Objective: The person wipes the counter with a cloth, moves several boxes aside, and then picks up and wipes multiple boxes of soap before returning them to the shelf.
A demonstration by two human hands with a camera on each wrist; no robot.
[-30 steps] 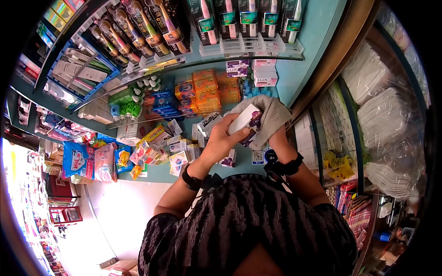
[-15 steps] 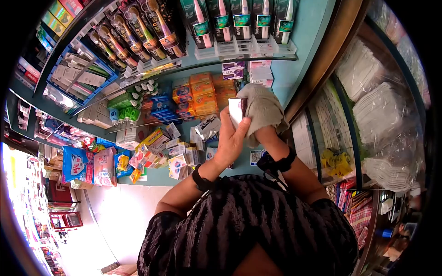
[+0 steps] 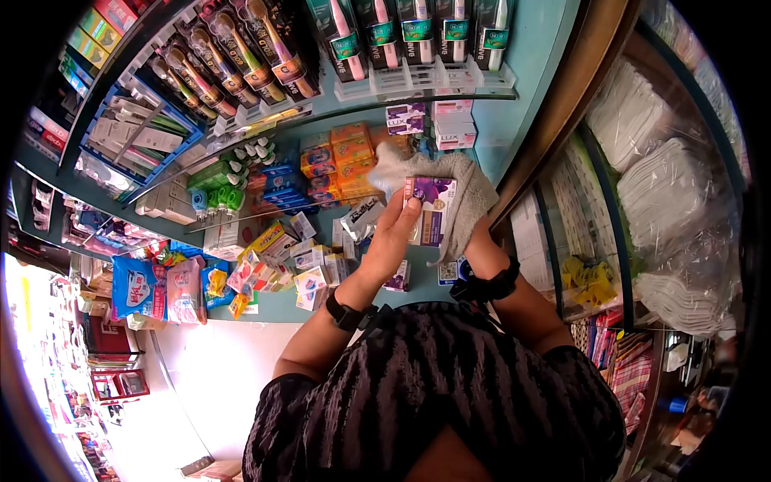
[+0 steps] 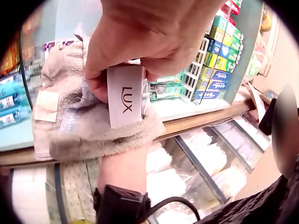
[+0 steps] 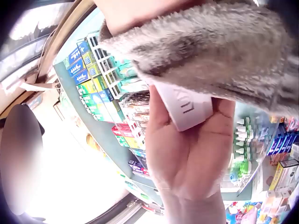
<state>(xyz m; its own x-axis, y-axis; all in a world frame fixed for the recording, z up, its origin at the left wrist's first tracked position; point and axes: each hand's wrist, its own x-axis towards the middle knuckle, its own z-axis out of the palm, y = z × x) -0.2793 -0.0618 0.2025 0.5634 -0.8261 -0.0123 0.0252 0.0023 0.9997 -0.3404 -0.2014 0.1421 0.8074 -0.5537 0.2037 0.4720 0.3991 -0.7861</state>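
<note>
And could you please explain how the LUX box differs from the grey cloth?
The LUX box has straight edges and flat sides; the grey cloth is fluffy and hangs in loose folds. The box is white with purple print, while the cloth is mostly plain grey. The left hand grips the box; the cloth covers most of the right hand. Both are held up, close together.

LUX box (image 3: 429,225): smooth printed card, faint sheen. Towel (image 3: 475,193) against LUX box: rough, matt, fuzzy cloth. Right of LUX box: wooden post (image 3: 560,104), smooth; wrapped stacks (image 3: 660,189) in glossy clear plastic. Beyond LUX box: toothbrush rack (image 3: 426,81), shiny clear plastic. Left of LUX box: detergent bag (image 3: 133,294), glossy plastic film.
</note>
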